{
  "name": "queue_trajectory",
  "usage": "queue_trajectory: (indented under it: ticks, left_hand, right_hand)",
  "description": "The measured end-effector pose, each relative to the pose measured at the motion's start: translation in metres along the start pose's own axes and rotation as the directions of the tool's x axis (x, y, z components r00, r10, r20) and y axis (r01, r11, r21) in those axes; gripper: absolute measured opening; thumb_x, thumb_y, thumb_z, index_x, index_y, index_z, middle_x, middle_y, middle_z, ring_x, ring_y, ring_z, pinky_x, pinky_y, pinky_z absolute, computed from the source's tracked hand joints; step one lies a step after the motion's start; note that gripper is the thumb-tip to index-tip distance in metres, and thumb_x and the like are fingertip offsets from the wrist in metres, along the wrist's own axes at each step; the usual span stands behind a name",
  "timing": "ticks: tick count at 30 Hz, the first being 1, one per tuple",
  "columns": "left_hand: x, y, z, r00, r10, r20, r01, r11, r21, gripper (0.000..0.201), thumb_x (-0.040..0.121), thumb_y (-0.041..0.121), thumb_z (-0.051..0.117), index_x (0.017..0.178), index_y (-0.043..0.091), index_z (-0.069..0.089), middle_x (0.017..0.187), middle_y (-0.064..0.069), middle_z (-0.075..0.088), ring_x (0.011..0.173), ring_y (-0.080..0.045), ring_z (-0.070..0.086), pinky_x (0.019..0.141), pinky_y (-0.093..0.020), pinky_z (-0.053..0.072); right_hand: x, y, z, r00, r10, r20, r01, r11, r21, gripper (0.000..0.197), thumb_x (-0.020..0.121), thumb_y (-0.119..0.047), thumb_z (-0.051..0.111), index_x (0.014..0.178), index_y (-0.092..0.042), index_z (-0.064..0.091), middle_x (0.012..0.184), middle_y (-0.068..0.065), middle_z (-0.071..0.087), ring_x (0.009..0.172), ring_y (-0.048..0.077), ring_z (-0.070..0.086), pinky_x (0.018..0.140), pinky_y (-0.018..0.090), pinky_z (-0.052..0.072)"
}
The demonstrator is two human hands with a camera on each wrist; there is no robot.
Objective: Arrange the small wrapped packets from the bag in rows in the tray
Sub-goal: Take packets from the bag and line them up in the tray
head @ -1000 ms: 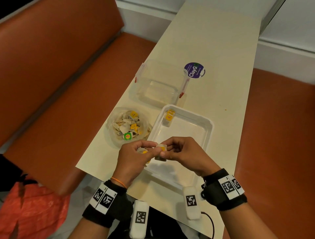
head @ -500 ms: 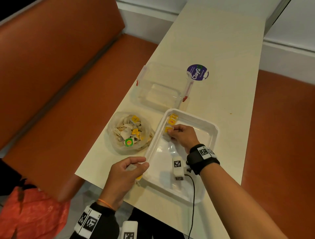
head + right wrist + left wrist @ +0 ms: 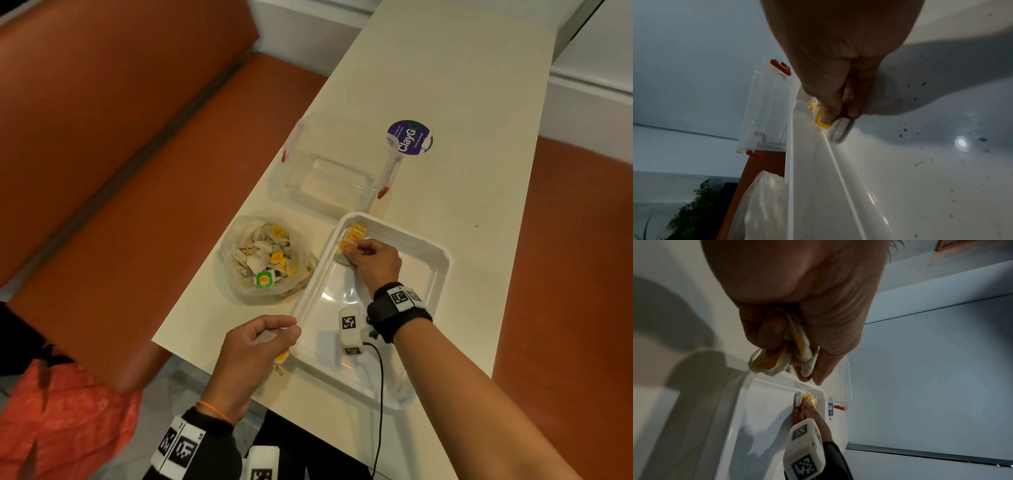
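Note:
A white tray (image 3: 442, 260) lies on the cream table, with yellow-labelled packets (image 3: 356, 231) lined up in its far left corner. My right hand (image 3: 352, 251) reaches into that corner and pinches a packet (image 3: 838, 129) against the row, standing it on the tray floor by the wall. My left hand (image 3: 274, 337) hovers at the tray's near left corner, fingers curled round a small bunch of packets (image 3: 785, 360). A clear plastic bag (image 3: 239, 291) full of more packets sits left of the tray.
An empty clear plastic box (image 3: 329, 171) with red clips stands beyond the tray, and a round purple sticker (image 3: 410, 137) lies to its right. Orange bench seats flank the narrow table. A cable (image 3: 380, 394) trails from my right wrist over the tray.
My hands were together over the near tray. The right hand then carried one packet to the far left corner and now sets it beside the row; the left hand stayed near with its bunch.

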State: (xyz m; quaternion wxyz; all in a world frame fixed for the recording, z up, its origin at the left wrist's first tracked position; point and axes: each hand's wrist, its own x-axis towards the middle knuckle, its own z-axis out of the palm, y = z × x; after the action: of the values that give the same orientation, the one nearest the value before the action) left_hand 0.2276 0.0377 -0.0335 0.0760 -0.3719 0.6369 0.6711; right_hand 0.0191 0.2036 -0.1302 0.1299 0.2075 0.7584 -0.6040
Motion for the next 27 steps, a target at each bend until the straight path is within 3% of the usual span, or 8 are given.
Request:
queue_trajectory:
  ticks: [3,7,11,16,20,22,24,27]
  left_hand:
    - [0.001,-0.001,0.000,1.000,-0.007,-0.005,0.007,1.000,0.003,0.012,0.083,0.019,0.086,0.093,0.026,0.085,0.094,0.003,0.081,0.085,-0.008,0.074,0.082,-0.031,0.055]
    - [0.002,-0.002,-0.002,1.000,-0.006,-0.001,0.006,1.000,0.014,0.013,0.083,0.021,0.087,0.093,0.029,0.085,0.095,0.004,0.081,0.093,-0.012,0.073,0.086,-0.033,0.057]
    - [0.004,-0.002,-0.004,1.000,-0.010,0.005,0.010,1.000,0.001,0.013,0.083,0.021,0.086,0.093,0.029,0.085,0.094,0.000,0.081,0.092,-0.015,0.074,0.088,-0.034,0.057]
    - [0.002,0.003,-0.001,0.996,-0.088,0.001,0.088,0.992,-0.091,0.015,0.090,0.034,0.078,0.095,0.020,0.083,0.089,-0.006,0.078,0.071,-0.013,0.061,0.067,-0.030,0.046]
    - [0.001,0.014,0.003,0.979,-0.157,0.132,0.191,0.933,-0.306,0.045,0.096,0.050,0.063,0.114,0.011,0.077,0.091,-0.009,0.071,0.066,-0.014,0.057,0.057,-0.027,0.042]
    - [0.002,0.020,0.005,0.969,-0.159,0.191,0.225,0.888,-0.401,0.055,0.094,0.056,0.060,0.119,0.010,0.076,0.095,-0.011,0.072,0.070,-0.016,0.060,0.060,-0.028,0.045]
    - [0.001,0.023,0.008,0.962,-0.143,0.231,0.232,0.875,-0.426,0.058,0.093,0.059,0.058,0.121,0.011,0.076,0.102,-0.012,0.074,0.076,-0.016,0.063,0.068,-0.031,0.049]
    - [-0.001,0.026,0.011,0.957,-0.092,0.275,0.213,0.866,-0.452,0.058,0.095,0.054,0.055,0.130,0.010,0.071,0.119,-0.015,0.075,0.091,-0.019,0.069,0.085,-0.035,0.053]
  right_hand:
    - [0.002,0.000,0.002,0.998,-0.034,-0.047,0.030,0.996,-0.078,0.020,0.076,-0.017,0.092,0.087,-0.023,0.077,0.083,-0.001,0.076,0.083,0.017,0.074,0.086,0.032,0.062]
    - [0.001,0.000,0.003,0.997,-0.049,-0.066,0.043,0.995,-0.095,0.020,0.076,-0.016,0.092,0.090,-0.019,0.076,0.083,-0.001,0.075,0.083,0.017,0.073,0.086,0.033,0.062]
    - [-0.001,-0.001,0.003,0.995,-0.049,-0.083,0.039,0.992,-0.120,0.029,0.077,-0.016,0.092,0.100,-0.015,0.073,0.091,-0.001,0.074,0.083,0.012,0.069,0.080,0.019,0.057]
    - [-0.010,-0.006,0.001,0.997,-0.005,-0.076,-0.003,0.994,-0.107,0.043,0.074,-0.009,0.093,0.108,-0.011,0.065,0.094,-0.002,0.065,0.075,0.002,0.060,0.055,0.001,0.043]
    - [-0.029,-0.023,-0.007,0.997,-0.044,-0.070,0.033,0.988,-0.150,0.044,0.076,-0.022,0.093,0.111,-0.016,0.065,0.102,-0.001,0.069,0.090,0.011,0.067,0.067,0.009,0.045]
    - [-0.048,-0.036,-0.014,0.996,-0.081,0.025,0.084,0.982,-0.170,0.036,0.078,-0.027,0.092,0.105,-0.018,0.069,0.098,-0.003,0.072,0.091,0.015,0.071,0.074,0.020,0.055]
    - [-0.077,-0.052,-0.025,0.956,-0.104,0.274,0.157,0.972,-0.177,0.028,0.080,-0.029,0.090,0.100,-0.018,0.074,0.091,0.000,0.076,0.081,0.019,0.075,0.073,0.031,0.063]
    - [-0.123,-0.073,-0.046,0.780,-0.113,0.616,0.308,0.926,-0.219,0.023,0.083,-0.030,0.087,0.103,-0.025,0.077,0.092,-0.004,0.078,0.072,0.016,0.074,0.071,0.029,0.062]
